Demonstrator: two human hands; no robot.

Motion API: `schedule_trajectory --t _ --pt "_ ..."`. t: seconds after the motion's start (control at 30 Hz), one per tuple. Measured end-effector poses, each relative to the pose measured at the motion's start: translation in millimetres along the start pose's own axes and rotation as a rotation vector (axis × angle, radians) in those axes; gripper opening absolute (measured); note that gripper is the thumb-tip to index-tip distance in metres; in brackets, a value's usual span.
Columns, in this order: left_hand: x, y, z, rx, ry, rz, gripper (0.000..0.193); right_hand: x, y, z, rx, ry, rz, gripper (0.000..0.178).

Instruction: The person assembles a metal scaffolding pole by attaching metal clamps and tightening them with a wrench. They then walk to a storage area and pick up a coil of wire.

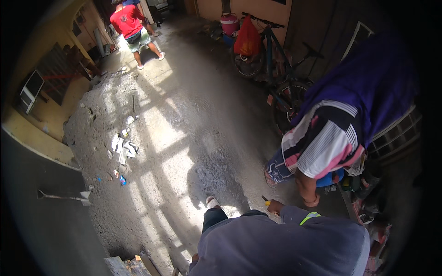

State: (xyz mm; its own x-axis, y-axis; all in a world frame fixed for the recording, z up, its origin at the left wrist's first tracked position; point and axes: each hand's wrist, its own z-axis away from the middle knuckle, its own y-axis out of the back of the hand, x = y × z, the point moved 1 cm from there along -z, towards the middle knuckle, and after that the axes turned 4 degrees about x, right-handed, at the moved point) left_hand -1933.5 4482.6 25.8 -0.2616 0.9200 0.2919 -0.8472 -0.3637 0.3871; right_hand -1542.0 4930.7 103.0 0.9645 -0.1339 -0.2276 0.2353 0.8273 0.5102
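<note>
Close to my body, my right hand (275,207) is closed around a small yellow-handled tool (266,202), whose exact kind I cannot make out. Its dark tip points away to the left. My left hand (195,259) barely shows at the left edge of my grey shirt, and its fingers are hidden. Ahead of my foot lies a rough grey floor (216,172). Just right of my right hand, a bent-over person (329,138) in a striped shirt, with purple cloth over the upper body, reaches one hand (313,200) down beside a blue container (330,178).
White broken pieces (123,148) lie on the rubble at left, with a shovel (64,196) beyond. A bicycle (281,78), a red bag (248,37) and a pink jug (229,24) stand far right. A person in red (129,23) stands at the back. Boards (131,266) lie lower left.
</note>
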Motion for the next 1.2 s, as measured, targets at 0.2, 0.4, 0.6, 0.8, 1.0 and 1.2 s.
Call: schedule_trajectory --t 0.2,0.4,0.6,0.8,1.0,1.2 --pt "345.9 187.5 -142.7 0.062 -0.188 -0.072 0.033 -19.9 -20.8 -44.4 0.035 -0.164 -0.316 0.065" --pt "730.9 263.6 -258.3 0.083 -0.296 0.352 0.037 -87.5 5.4 -125.0 -0.094 -0.340 -0.481 0.055" --pt "887.0 148.7 -253.7 -0.085 -0.610 0.082 0.041 -197.8 210.7 -246.7 -0.114 -0.167 -0.470 0.045" --pt "892.3 89.2 -258.7 -0.075 -0.339 0.102 0.043 -320.8 478.7 -359.6 0.403 -0.163 -0.569 0.059" --pt "923.0 84.3 -306.4 -0.064 -0.006 -0.023 0.040 -406.9 617.0 -466.7 0.493 -0.298 -0.784 0.066" --pt "1119.6 104.8 -422.2 -0.106 0.042 -0.066 0.038 -456.2 632.3 -504.8 0.117 -0.371 -0.791 0.060"
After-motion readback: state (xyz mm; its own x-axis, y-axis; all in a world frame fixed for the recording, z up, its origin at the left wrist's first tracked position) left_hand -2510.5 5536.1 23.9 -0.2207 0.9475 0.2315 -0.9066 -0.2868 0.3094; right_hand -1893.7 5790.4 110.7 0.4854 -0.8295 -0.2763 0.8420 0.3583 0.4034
